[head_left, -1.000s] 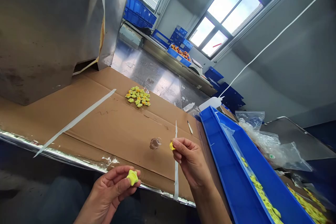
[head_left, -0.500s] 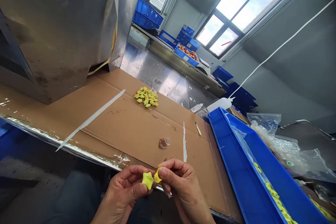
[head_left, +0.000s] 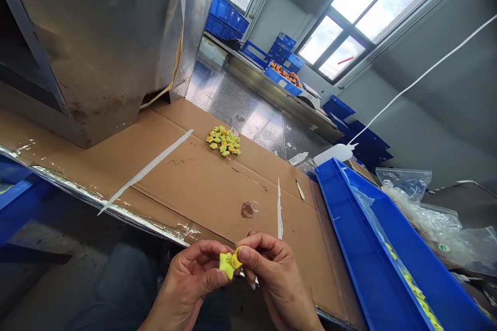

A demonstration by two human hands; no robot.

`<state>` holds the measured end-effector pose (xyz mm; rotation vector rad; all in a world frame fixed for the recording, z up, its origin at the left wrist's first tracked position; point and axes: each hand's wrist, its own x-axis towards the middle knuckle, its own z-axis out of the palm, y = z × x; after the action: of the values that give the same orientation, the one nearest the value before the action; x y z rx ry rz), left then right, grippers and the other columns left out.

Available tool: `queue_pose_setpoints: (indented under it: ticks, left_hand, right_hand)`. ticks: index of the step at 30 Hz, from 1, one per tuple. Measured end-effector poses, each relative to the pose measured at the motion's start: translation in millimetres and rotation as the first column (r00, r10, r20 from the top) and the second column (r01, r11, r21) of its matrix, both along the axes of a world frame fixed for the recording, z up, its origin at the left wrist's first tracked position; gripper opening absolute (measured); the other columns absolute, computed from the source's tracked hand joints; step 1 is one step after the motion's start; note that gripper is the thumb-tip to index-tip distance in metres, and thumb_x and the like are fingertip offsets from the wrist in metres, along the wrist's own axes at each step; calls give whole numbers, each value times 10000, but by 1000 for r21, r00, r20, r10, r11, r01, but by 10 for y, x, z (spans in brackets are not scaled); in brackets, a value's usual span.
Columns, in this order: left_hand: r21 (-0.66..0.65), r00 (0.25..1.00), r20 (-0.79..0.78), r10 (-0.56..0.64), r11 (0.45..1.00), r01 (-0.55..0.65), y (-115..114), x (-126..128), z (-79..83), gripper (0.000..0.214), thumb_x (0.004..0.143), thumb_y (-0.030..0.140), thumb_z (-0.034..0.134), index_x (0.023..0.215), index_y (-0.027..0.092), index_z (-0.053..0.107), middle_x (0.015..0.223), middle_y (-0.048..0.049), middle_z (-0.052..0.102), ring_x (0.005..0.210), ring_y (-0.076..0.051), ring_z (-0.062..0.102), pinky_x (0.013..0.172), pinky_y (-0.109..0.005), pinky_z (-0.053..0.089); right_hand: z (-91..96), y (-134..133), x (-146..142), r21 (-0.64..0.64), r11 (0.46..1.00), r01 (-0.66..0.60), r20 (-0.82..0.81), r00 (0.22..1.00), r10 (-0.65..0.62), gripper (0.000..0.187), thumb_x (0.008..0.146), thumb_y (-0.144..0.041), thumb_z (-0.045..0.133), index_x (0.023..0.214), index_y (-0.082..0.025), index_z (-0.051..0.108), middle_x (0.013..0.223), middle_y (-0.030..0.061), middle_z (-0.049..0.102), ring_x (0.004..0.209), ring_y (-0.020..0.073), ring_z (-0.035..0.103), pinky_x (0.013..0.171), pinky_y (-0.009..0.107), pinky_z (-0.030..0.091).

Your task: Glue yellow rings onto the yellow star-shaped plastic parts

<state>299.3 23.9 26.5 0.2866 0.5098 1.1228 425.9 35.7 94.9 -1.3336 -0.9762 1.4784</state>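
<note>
Left hand (head_left: 190, 284): fingers pinched a yellow star (head_left: 225, 265) over the bench's (head_left: 202, 186) near edge.
Right hand (head_left: 272, 279): fingers pinched a small orange piece (head_left: 236, 257), touching the star.
Done: a pile of two-colour stars (head_left: 224, 141) lay farther back on the bench.
Remaining: loose yellow parts (head_left: 411, 284) lay in the blue bin (head_left: 349, 238).

A pile of yellow pieces (head_left: 224, 140) lies on cardboard (head_left: 202, 186); a blue bin (head_left: 349, 238) (long, narrow) stands beside.
</note>
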Motion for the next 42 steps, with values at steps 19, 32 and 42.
queue_pose_setpoints:
  ticks: [19,32,42]
  left_hand:
    - [-2,996,-81,47,999,-48,2,-6,5,216,555,179,815,749,194,723,729,-26,733,716,-158,622,696,-236,470]
    - [42,955,-269,126,992,-119,-15,-61,50,202,465,110,837,623,197,745,652,-7,704,620,-153,625,595,-210,513]
    - [-33,944,-317,89,994,-105,-81,-104,86,186,457,153,844,604,199,740,679,-33,718,680,-209,648,654,-264,536]
  right_hand:
    - [82,-46,12,106,991,-84,354,934,41,134,722,-324,737,710,-190,735,617,-4,552,526,114,493,488,236,382]
    - [79,-113,13,252,944,-212,575,818,31,105,789,-281,671,719,-219,719,625,5,587,569,149,509,523,269,349]
    - [-5,-185,-1,300,933,-199,555,832,0,100,782,-286,668,714,-228,714,603,-2,570,569,155,487,533,274,350]
